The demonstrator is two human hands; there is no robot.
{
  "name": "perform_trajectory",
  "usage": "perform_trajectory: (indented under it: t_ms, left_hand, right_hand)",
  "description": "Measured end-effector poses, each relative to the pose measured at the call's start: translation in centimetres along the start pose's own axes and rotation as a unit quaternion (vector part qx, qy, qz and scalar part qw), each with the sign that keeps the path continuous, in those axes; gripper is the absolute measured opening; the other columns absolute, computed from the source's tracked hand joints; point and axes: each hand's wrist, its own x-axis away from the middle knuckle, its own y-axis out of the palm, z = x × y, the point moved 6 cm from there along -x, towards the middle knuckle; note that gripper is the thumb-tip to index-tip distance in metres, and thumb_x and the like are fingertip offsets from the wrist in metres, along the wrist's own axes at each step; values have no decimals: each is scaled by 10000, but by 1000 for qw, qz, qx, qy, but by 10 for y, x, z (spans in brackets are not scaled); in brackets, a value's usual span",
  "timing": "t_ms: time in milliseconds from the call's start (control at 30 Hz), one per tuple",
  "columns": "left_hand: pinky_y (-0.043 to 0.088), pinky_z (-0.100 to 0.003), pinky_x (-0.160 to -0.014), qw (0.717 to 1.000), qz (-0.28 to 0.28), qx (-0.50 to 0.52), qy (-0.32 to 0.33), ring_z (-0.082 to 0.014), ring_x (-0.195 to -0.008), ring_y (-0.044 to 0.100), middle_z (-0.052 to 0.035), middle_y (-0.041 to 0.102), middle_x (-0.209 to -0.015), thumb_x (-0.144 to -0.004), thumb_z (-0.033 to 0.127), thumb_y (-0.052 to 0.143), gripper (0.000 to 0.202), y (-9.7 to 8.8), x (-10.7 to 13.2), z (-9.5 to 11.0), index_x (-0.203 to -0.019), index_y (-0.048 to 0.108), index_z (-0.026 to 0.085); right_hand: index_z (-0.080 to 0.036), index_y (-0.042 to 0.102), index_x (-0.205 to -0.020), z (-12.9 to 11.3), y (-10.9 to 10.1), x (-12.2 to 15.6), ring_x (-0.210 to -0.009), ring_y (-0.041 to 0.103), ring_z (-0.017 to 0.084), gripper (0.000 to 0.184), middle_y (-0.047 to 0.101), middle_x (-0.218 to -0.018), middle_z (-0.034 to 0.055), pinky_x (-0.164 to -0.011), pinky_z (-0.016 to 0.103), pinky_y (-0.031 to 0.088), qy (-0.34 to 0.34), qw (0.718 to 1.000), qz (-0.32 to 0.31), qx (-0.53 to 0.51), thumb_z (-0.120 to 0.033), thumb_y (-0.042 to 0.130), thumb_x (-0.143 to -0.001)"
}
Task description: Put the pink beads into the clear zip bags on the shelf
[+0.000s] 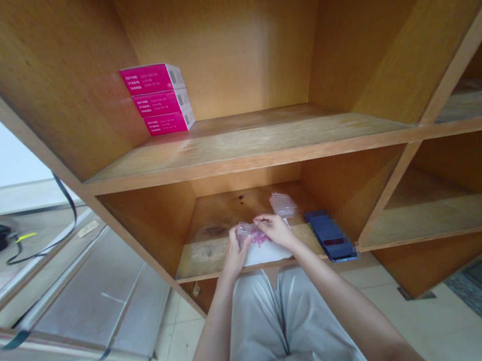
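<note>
A small clear plastic bag (244,228) is held upright by its left side in my left hand (235,254), whose fingers are closed on it. My right hand (278,231) has its fingers pinched together at the bag's right edge; what they hold is too small to make out. Small pink pieces (258,238), like beads or pills, lie in a loose heap between the hands. Under them is a white sheet (268,253) at the front of the lower shelf. Just behind my right hand lies a stack of clear plastic bags (283,205).
A dark blue phone (329,234) lies right of my hands, overhanging the shelf edge. The upper shelf board (253,141) runs above my hands. Several pink boxes (159,103) are stacked on it at left. A glass-topped case (81,306) stands left of the cabinet.
</note>
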Motion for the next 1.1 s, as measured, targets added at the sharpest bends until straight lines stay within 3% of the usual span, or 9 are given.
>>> perform_trajectory:
  t_ms: [100,300,567,1100]
  left_hand:
    - [351,-338,-925,1000,-1,0,-5,-177,-1071,472,-94,484,-1150,-817,383,440,406,0,0,1,-1159,326,196]
    - [343,-354,-930,1000,2,7,-17,-188,-1073,472,-101,484,-1157,-810,394,446,426,0,1,0,-1167,327,192]
    - [332,-366,-940,1000,-5,20,-19,-197,-1095,465,-117,482,-1184,-811,394,448,436,0,2,2,-1176,325,190]
    - [359,-353,-912,1000,3,9,-18,-190,-1052,487,-102,500,-1138,-807,393,450,418,0,1,1,-1156,329,196]
  right_hand:
    - [-161,638,-861,13,-13,9,-783,602,161,200,666,-862,73,-723,265,431,7,996,3,86,-229,461,-796]
    - [-177,621,-749,31,-25,30,-839,564,177,100,641,-823,67,-778,282,389,-20,961,-1,276,-145,527,-733]
    - [-172,604,-750,38,-16,43,-907,528,182,90,602,-897,72,-817,305,379,-37,957,-26,288,-129,529,-725]
    - [-159,614,-765,30,-18,37,-926,522,183,110,614,-911,80,-821,286,376,-36,951,-51,303,-114,520,-731]
